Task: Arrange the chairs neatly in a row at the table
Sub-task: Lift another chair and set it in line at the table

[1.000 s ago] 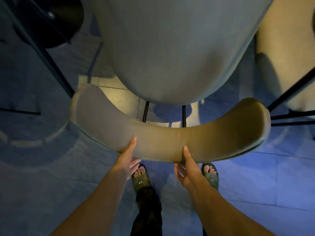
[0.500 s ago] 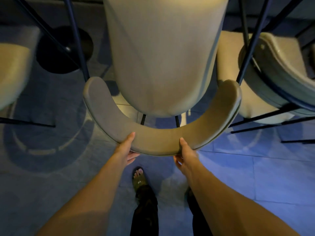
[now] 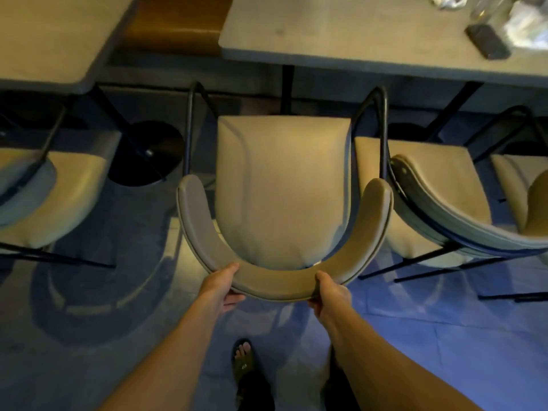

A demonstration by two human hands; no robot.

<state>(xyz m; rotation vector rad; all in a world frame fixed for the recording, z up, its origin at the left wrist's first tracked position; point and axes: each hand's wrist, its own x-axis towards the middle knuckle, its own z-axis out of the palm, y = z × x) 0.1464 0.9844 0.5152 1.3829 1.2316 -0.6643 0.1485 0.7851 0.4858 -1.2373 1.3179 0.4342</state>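
A beige padded chair [image 3: 281, 191] with a curved backrest and black metal legs stands right in front of me, its seat facing the grey table [image 3: 341, 40]. My left hand [image 3: 221, 287] grips the left of the backrest's rear curve. My right hand [image 3: 329, 293] grips the right of it. A second beige chair [image 3: 439, 203] stands close on the right, turned at an angle, its backrest near my chair's right arm. A third chair [image 3: 53, 197] stands apart on the left. Part of another chair [image 3: 525, 191] shows at the far right edge.
A second grey table [image 3: 50, 40] is at the back left with a round black base [image 3: 145, 152] beneath. A dark flat object [image 3: 487, 41] and shiny wrappers [image 3: 525, 22] lie on the right table. My sandalled foot [image 3: 243, 361] is on the tiled floor.
The chair has moved forward toward the table, away from me. My view has lifted, so the table tops and neighbouring chairs now show. Both hands keep their grip on the backrest.
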